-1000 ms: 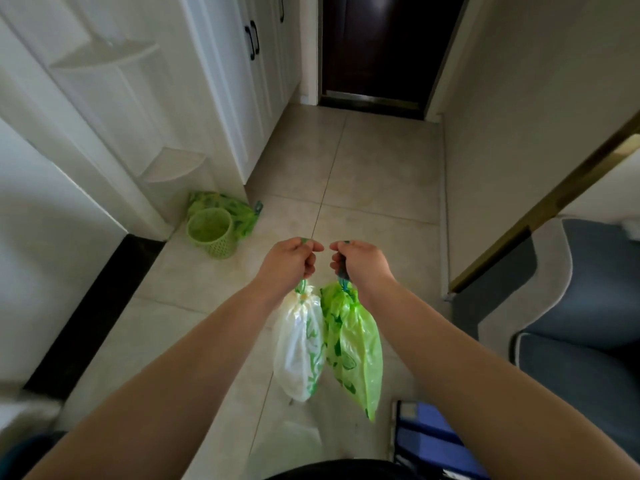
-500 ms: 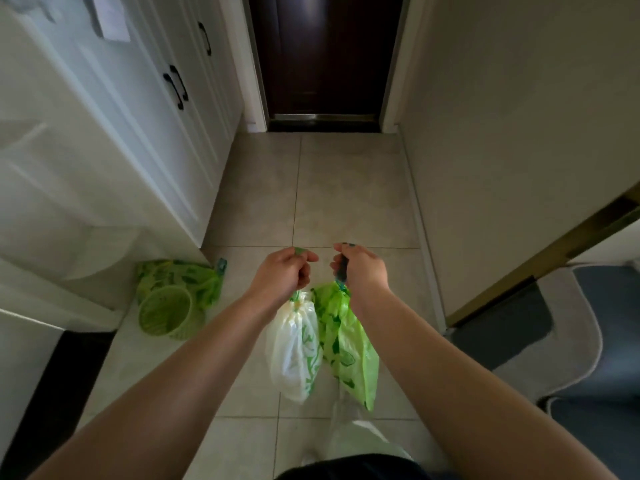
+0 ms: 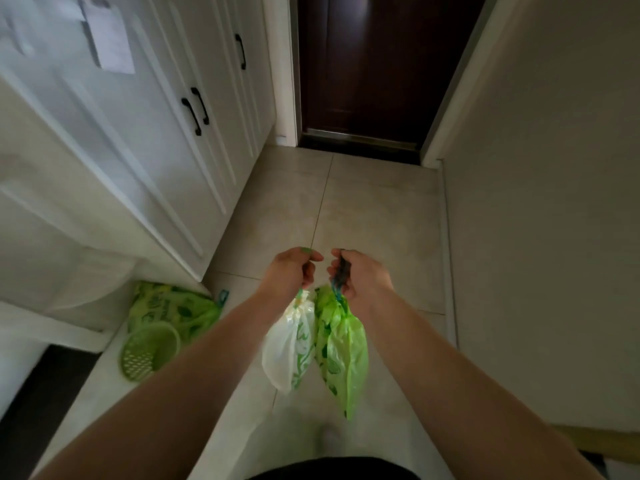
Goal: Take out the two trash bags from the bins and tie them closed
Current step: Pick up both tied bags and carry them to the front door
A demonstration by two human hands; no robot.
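Two small trash bags hang side by side in front of me above the tiled floor. My left hand (image 3: 292, 271) is closed around the gathered neck of the white bag with green print (image 3: 287, 348). My right hand (image 3: 360, 273) grips the neck of the bright green bag (image 3: 341, 355), with a dark blue drawstring showing between its fingers. Both bag necks look cinched. A small green mesh bin (image 3: 149, 351) stands on the floor at the lower left, with another green printed bag (image 3: 173, 310) lying behind it.
White cabinets with black handles (image 3: 195, 110) line the left side. A dark brown door (image 3: 374, 71) closes the hallway ahead. A plain wall (image 3: 547, 202) runs along the right. Beige floor tiles (image 3: 374, 209) stretch between me and the door.
The view has moved forward along the hallway toward the door; the green bin and the cabinets have slid left and lower. Both hands keep the same hold on the bags.
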